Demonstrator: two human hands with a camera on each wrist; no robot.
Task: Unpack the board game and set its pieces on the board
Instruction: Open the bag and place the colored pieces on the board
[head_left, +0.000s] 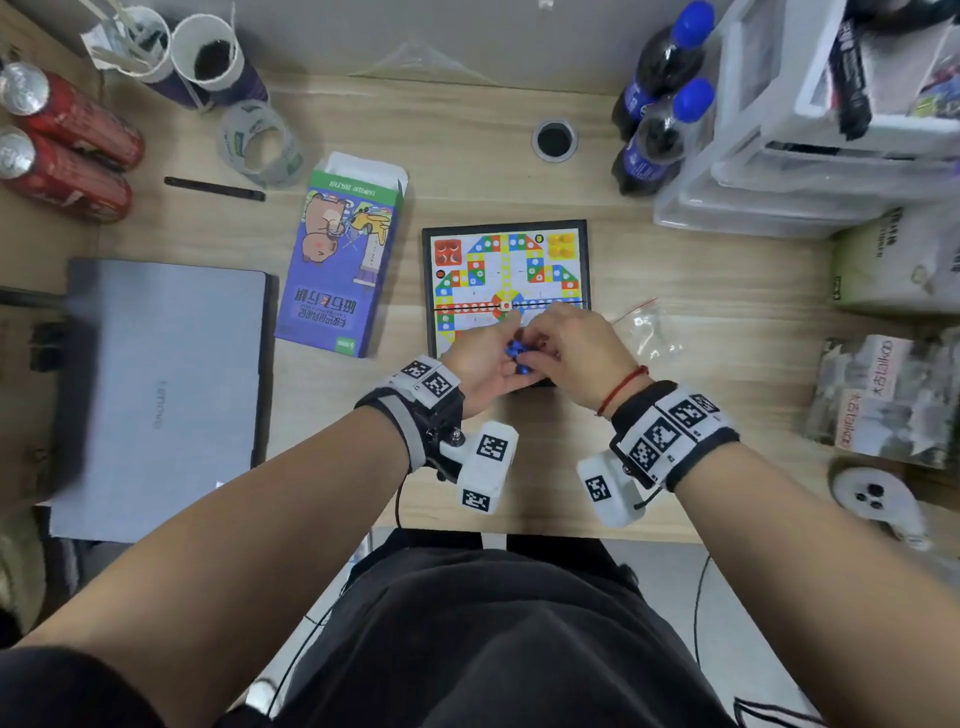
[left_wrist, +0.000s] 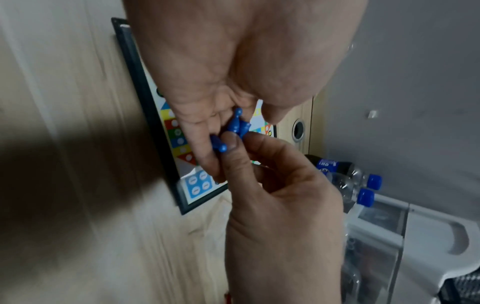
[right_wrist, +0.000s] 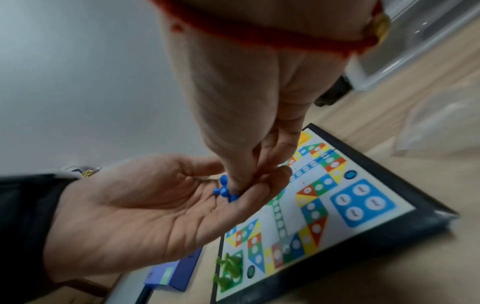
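The colourful game board lies flat on the wooden desk. Red pawns and yellow pawns stand in its far corners, and green pawns stand in the green corner. The blue corner shows only bare circles. My left hand is held palm up over the board's near edge, with several blue pawns lying on its fingers. My right hand reaches into that palm from the right. Its thumb and fingertips pinch one of the blue pawns.
The purple game box lies left of the board and a clear zip bag right of it. A closed laptop sits at the left. Red cans, paper cups, a tape roll, cola bottles and plastic bins line the back.
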